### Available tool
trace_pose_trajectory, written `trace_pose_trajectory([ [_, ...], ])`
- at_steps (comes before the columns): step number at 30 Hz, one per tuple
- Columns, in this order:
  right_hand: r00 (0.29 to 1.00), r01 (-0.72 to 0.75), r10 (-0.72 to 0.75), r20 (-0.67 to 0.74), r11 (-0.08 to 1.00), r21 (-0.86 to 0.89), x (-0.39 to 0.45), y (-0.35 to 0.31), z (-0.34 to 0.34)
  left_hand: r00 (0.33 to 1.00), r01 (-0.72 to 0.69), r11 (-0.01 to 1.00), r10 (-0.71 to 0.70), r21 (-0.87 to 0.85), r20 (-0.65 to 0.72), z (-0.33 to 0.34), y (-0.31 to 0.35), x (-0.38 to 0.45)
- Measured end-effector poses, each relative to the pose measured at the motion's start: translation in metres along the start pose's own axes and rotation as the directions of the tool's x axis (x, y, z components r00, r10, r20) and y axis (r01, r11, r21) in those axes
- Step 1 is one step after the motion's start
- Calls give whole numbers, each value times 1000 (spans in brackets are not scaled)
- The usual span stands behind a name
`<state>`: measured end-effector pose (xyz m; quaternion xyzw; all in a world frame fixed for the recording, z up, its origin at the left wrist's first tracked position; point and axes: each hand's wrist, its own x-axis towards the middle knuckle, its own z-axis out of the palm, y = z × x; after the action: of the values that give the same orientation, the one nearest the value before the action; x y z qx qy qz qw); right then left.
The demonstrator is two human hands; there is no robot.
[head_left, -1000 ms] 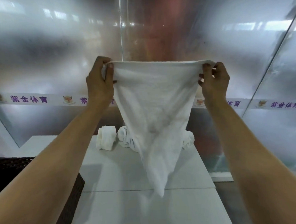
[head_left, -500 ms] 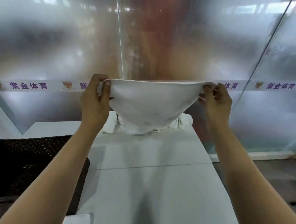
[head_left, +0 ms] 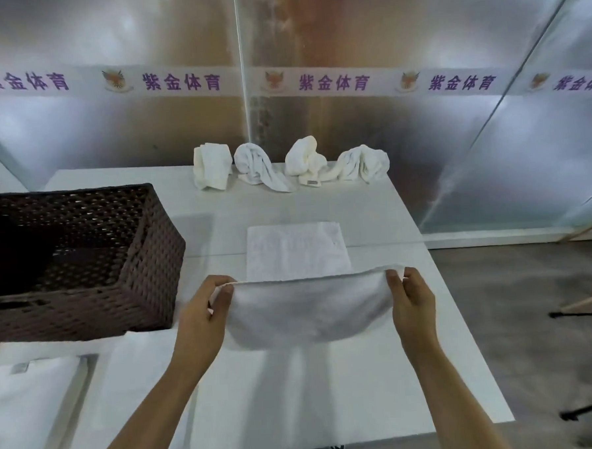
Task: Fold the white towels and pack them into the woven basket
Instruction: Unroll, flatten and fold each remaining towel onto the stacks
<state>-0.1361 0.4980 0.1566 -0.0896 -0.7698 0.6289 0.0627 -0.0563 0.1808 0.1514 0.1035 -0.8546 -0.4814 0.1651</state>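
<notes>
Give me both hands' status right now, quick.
Left hand: pinches the left corner of the white towel.
Right hand: pinches the towel's right corner; its far part lies on the table.

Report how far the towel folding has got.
Done: folded towels lie stacked near the basket, which looks empty, though its floor is partly hidden. In hand: left hand and right hand pinch the corners of a towel, its far half flat on the table. Left: four bunched towels at the far edge, then packing.
</notes>
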Motion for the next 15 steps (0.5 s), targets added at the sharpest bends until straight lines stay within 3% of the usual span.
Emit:
trace_pose_trajectory([
  [7,979,-191,193,65,981,-36,-49,49,-18,972,219,974,-213,-56,97,9,-20,-69],
  [15,931,-324,330,157,944,-66,-88,91,-44,933,340,937,-347,81,99,23,-28,-138],
])
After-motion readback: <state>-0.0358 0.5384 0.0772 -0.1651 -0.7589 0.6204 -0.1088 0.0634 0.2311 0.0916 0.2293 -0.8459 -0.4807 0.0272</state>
